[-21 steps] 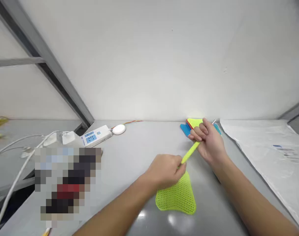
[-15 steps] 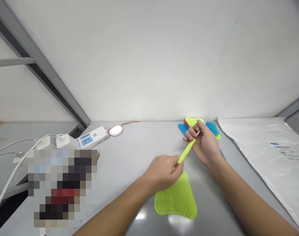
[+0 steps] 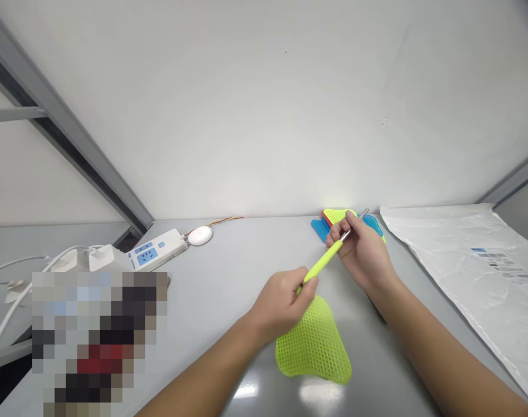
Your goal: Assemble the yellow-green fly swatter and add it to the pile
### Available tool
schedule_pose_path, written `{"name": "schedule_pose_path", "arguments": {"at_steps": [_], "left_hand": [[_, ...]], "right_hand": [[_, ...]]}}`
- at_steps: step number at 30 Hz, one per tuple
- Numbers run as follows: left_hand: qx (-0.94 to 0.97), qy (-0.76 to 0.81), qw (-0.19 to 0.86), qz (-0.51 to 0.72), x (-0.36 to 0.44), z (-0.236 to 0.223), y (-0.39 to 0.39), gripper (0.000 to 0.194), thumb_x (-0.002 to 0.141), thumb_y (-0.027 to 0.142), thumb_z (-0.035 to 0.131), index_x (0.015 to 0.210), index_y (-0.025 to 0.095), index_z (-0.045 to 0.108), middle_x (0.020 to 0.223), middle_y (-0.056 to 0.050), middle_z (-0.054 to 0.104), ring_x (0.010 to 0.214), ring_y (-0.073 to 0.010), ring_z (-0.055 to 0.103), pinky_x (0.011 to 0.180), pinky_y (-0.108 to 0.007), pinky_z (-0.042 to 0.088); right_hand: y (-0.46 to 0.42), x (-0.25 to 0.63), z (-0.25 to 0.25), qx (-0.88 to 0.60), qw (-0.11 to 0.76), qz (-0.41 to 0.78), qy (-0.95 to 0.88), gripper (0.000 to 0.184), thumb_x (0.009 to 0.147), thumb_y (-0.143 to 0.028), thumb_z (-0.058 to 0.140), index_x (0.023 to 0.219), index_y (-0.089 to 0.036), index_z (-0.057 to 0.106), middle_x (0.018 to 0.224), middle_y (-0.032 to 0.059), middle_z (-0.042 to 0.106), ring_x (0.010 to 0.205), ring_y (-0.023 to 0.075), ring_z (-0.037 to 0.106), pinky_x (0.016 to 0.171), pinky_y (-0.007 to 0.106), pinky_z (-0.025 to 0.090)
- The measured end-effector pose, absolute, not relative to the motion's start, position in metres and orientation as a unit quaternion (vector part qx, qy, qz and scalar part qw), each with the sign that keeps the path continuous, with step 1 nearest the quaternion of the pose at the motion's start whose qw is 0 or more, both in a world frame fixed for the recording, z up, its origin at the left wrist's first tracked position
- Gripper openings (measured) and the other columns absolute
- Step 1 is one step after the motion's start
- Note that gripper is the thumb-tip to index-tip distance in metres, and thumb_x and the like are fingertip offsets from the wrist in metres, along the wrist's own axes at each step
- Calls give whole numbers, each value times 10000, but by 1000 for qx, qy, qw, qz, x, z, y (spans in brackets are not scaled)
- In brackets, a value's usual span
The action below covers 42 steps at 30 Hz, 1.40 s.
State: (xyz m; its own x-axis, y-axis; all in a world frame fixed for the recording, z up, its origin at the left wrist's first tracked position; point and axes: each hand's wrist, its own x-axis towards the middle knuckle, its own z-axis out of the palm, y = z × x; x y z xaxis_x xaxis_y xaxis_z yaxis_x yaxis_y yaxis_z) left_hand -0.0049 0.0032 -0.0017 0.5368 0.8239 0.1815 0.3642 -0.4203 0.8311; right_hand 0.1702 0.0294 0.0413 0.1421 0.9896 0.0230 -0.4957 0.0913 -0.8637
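Swatter (image 3: 313, 347) between both hands (metal rod (image 3: 354, 226))

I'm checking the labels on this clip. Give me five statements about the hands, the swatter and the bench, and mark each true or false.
1. The left hand holds the yellow-green fly swatter where its sleeve meets the mesh head. True.
2. The right hand pinches a thin metal rod at the far end of the sleeve. True.
3. The mesh head is red. False: it is yellow-green.
4. The stack of coloured swatter heads lies beside the power strip. False: it lies at the wall behind the right hand, and the power strip lies far off on the left.
5. A clear plastic bag lies on the right of the bench. True.
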Motion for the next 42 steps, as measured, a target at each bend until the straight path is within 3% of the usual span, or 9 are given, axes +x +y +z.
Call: {"name": "schedule_pose_path", "arguments": {"at_steps": [5,9,12,15,21,26,30,36,42], "left_hand": [[737,405,331,428,-20,9,15,253,969,379,355,821,214,477,651,33,434,568,-116,392,557,-257,295],[658,418,340,526,-29,16,23,238,968,394,369,905,223,523,723,20,483,592,-115,409,555,-246,323],[611,412,390,552,-34,17,31,267,955,432,397,882,224,549,712,24,463,575,-108,401,542,-237,334],[582,413,442,543,-38,11,40,309,939,468,420,856,218,581,698,24,462,567,-105,422,556,-238,363],[390,298,627,605,-35,11,47,312,916,441,481,846,176,629,898,-56,575,850,-178,548,798,-323,460],[200,160,776,577,-32,24,37,374,946,428,400,692,174,501,609,19,429,564,-116,464,695,-319,472],[179,152,790,566,-33,30,29,461,935,505,371,606,183,402,523,58,254,446,-86,296,521,-258,392],[191,209,733,619,-31,33,30,514,856,669,417,663,193,410,538,72,276,406,-61,231,420,-205,299],[177,245,706,640,-31,33,35,498,829,625,526,655,193,350,529,84,236,380,-43,189,346,-171,164]], "right_hand": [[33,193,44,-428,640,480,-421,255,775,-413,697,701,-179,632,725,-5,578,542,82,484,551,252,483],[29,207,47,-482,428,505,-574,228,734,-388,738,781,-175,671,740,16,634,562,100,531,577,264,478],[22,198,45,-479,256,504,-672,239,812,-413,644,879,-185,664,738,2,604,611,119,555,592,265,469],[13,176,37,-463,181,489,-717,323,902,-495,472,834,-202,590,702,-27,513,594,117,521,552,259,434],[6,141,17,-503,230,352,-755,327,975,-455,304,838,-225,492,735,-19,537,694,148,502,637,278,362],[0,120,1,-503,249,356,-747,326,981,-449,275,780,-230,409,655,-29,500,594,143,452,565,268,283],[-7,107,-8,-499,262,381,-734,343,980,-473,262,765,-234,384,627,-32,475,555,142,422,534,271,243],[-12,100,-10,-487,272,420,-716,350,975,-466,283,732,-231,376,603,-39,427,556,140,393,531,273,234],[-14,97,-5,-458,292,511,-667,368,953,-500,346,716,-220,366,637,-46,383,597,120,350,542,257,255]]}}
